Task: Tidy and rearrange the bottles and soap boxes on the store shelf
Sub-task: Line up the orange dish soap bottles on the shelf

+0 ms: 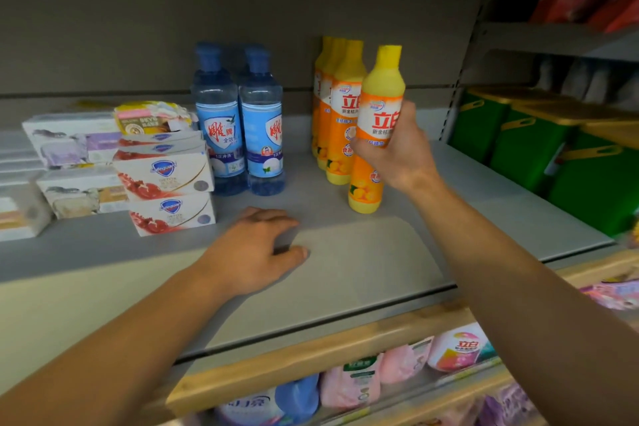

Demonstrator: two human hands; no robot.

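At centre right of the frame, the right hand [397,149] is gripping the front orange bottle [375,135] around its middle, base touching or just above the grey shelf [363,252]. It is standing just in front of the orange bottle row [337,107]. The step appears to be alignment: keep the bottle upright, label forward, and seat it squarely against the row. The left hand [257,249] is resting on the shelf, fingers loosely curled, holding nothing. Blue bottles [238,121] and soap boxes [166,176] are occupying centre left; green bins [553,149] are sitting at right.
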